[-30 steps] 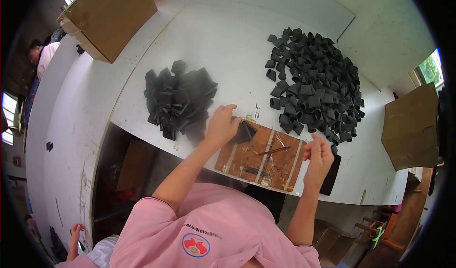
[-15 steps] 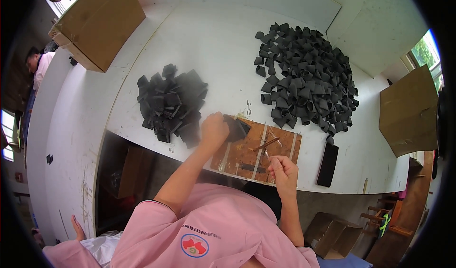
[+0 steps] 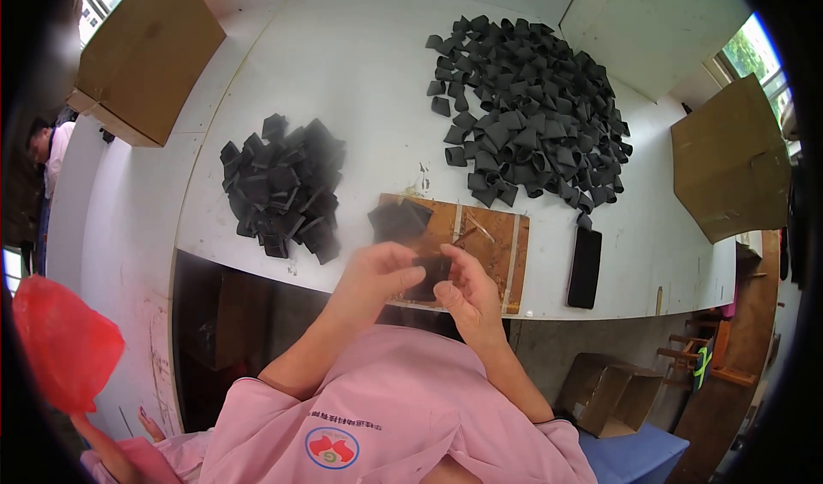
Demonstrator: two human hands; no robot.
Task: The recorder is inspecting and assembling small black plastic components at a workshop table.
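Both my hands are over the near edge of a brown board [image 3: 495, 248], with a small black foam-like piece [image 3: 433, 270] between them. My left hand [image 3: 377, 280] pinches its left side, and my right hand [image 3: 471, 295] grips the right side with thumb and fingers. Several flat black pieces [image 3: 399, 220] lie on the board's far left part, somewhat blurred. A thin brown stick [image 3: 465, 236] rests on the board beyond my right hand. To the left is a heap of flat black pieces [image 3: 283, 184]; at the far right spreads a larger heap of black pieces curled into loops [image 3: 531, 124].
A black phone [image 3: 585, 268] lies right of the board. Cardboard boxes stand at the far left [image 3: 150, 55] and right [image 3: 729, 158]; another box [image 3: 609, 394] is below the table. At lower left, another person's hand [image 3: 86, 424] holds a red bag [image 3: 69, 342].
My left hand has come from beside the left heap to meet my right hand over the board. A black piece is now held between them. A red bag has appeared at left.
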